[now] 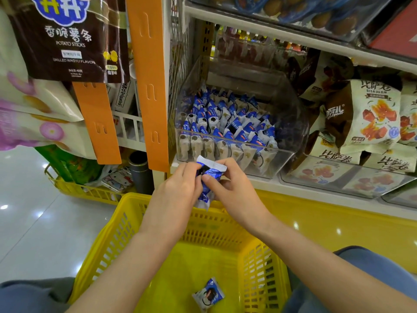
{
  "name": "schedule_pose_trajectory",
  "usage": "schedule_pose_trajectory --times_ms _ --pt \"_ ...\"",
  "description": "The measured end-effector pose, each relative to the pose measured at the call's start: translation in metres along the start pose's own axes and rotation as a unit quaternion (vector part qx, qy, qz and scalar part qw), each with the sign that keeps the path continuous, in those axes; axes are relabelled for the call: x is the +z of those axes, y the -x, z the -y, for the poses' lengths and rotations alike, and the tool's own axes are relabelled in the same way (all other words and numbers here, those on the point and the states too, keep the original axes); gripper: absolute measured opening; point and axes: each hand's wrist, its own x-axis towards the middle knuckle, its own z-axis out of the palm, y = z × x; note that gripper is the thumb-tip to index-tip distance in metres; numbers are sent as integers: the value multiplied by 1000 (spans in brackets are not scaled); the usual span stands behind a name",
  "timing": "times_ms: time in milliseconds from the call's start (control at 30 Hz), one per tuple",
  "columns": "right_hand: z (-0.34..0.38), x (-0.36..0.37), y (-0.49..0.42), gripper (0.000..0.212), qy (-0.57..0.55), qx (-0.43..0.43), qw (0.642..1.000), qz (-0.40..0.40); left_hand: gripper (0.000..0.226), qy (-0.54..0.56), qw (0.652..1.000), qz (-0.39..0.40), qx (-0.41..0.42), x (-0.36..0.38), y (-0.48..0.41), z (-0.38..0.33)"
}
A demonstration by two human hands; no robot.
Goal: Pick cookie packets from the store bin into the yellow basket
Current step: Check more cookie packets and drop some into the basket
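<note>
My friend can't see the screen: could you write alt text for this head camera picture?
A person's left hand and right hand pinch blue-and-white cookie packets above a yellow basket. One more packet lies on the basket's floor; behind the hands, a clear store bin on a shelf holds many more.

Retail shop, snack aisle: shelving (293,37) carrying clear bins (291,123) of packets, hanging crisp bags (67,37), yellow basket (126,222).
</note>
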Motion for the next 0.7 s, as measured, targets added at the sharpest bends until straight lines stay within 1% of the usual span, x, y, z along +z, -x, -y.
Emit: schedule_pose_trajectory --times_ms 133,233,300,433,567,633,667,700 --pt "0 0 1 22 13 -27 1000 -5 20 90 994 -42 -41 3 -3 2" --pt "0 -1 0 22 11 -25 1000 -15 22 143 985 -53 -77 6 -6 4" --pt "-1 -2 -1 23 10 -21 999 -25 26 154 984 -43 -81 7 -7 6" --pt "-2 -4 -3 23 3 -4 999 -32 40 129 988 5 -82 12 -5 7" --pt "1 -3 -3 19 -6 -15 1000 -16 38 168 980 6 -110 10 -8 10" --pt "5 -6 -4 19 -45 -24 999 17 37 248 957 6 -151 6 -12 11" --pt "8 -7 -5 24 -62 -26 997 35 36 312 933 9 -177 4 -14 10" --pt "9 -9 -5 27 -74 -25 996 45 33 385 900 13 -205 1 -15 8"
